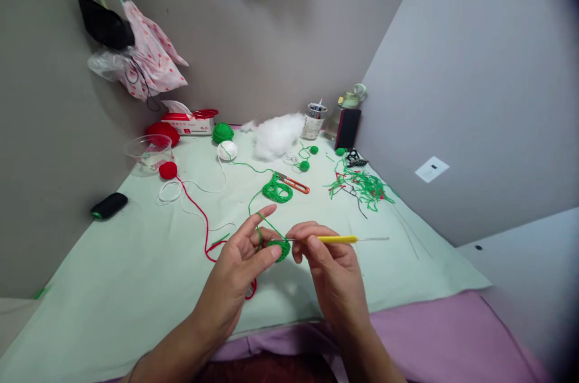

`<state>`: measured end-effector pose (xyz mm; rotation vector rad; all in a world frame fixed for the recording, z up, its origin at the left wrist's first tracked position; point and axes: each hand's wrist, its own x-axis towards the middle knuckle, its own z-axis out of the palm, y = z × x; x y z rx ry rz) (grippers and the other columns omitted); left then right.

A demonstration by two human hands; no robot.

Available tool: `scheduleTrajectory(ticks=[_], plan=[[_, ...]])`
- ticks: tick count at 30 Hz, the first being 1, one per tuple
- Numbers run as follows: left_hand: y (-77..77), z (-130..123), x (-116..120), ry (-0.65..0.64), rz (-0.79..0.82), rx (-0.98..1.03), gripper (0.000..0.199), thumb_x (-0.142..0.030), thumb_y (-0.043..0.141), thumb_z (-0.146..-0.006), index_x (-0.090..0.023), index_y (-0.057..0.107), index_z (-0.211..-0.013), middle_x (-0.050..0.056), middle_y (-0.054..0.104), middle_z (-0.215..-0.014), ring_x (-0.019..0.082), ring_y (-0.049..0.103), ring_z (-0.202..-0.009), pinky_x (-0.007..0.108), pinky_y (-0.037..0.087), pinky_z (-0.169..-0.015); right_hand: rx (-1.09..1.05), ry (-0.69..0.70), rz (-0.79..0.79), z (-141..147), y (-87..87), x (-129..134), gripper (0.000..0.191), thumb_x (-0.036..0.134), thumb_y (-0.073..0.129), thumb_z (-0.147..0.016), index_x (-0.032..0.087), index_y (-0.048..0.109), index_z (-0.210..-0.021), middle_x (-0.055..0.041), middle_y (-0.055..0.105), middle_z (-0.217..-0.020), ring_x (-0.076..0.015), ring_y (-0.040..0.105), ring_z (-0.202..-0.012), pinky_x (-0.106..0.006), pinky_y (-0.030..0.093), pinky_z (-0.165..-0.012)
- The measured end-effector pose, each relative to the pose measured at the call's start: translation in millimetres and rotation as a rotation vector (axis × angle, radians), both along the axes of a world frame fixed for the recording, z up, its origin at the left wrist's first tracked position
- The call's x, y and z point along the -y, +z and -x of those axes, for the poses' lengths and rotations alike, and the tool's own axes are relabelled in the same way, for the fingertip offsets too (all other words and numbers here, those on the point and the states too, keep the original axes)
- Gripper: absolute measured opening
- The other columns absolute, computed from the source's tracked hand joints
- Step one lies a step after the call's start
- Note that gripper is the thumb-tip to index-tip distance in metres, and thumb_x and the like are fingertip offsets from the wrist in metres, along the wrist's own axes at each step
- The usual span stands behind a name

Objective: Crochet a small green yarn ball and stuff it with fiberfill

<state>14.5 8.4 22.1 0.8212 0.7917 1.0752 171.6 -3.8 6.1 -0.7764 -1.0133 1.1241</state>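
My left hand [242, 259] pinches a small round green crochet piece [281, 249] between thumb and fingers, its index finger raised with green yarn running over it. In my right hand [332, 262] is a crochet hook with a yellow handle [337, 239], held level, its metal tip at the top edge of the green piece. From the left index finger the yarn leads back to a loose green coil [277, 191] on the table. Orange snips [294, 183] lie against that coil.
Red yarn ball [167, 170], green ball [223, 133] and white ball [227, 150] lie at the back left. White stuffing [278, 137] sits at the back middle. Green yarn scraps [368, 187] lie right, a black case [109, 205] left, and a phone [348, 129] stands back right.
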Motion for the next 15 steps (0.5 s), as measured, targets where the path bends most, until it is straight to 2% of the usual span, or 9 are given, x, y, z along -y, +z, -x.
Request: scheduleTrajectory(ticks=[6,10,15], plan=[[-3.0,-2,0,-0.039,-0.019,0.007,0.073,-0.029,0.084,-0.086,-0.023,0.056,-0.153,0.003,0.073,-0.096,0.021,0.066,-0.101,0.035,0.047,-0.099,0.129,-0.047,-0.043,-2,-6.7,4,0.016,0.034,0.069,-0.102,0.029,0.084,-0.102,-0.0008,0.079,-0.100,-0.0123,0.062,-0.080,-0.027,0.050,-0.075],[-3.9,-1,1,-0.009,-0.016,-0.009,0.071,-0.027,0.086,-0.084,-0.026,0.060,-0.150,0.001,0.070,-0.096,0.019,0.064,-0.099,0.033,0.046,-0.096,0.026,-0.049,0.009,0,-3.0,3,0.016,0.037,0.070,-0.102,0.028,0.083,-0.099,-0.0018,0.079,-0.099,-0.0128,0.065,-0.079,-0.027,0.052,-0.073],[-4.4,1,0,0.018,-0.017,-0.033,0.062,-0.028,0.085,-0.085,-0.029,0.066,-0.144,-0.001,0.066,-0.096,0.017,0.060,-0.097,0.030,0.045,-0.091,-0.108,-0.025,0.065,3,5.5,-1,0.019,0.042,0.076,-0.096,0.025,0.082,-0.090,-0.0030,0.078,-0.090,-0.0115,0.062,-0.068,-0.026,0.052,-0.067]])
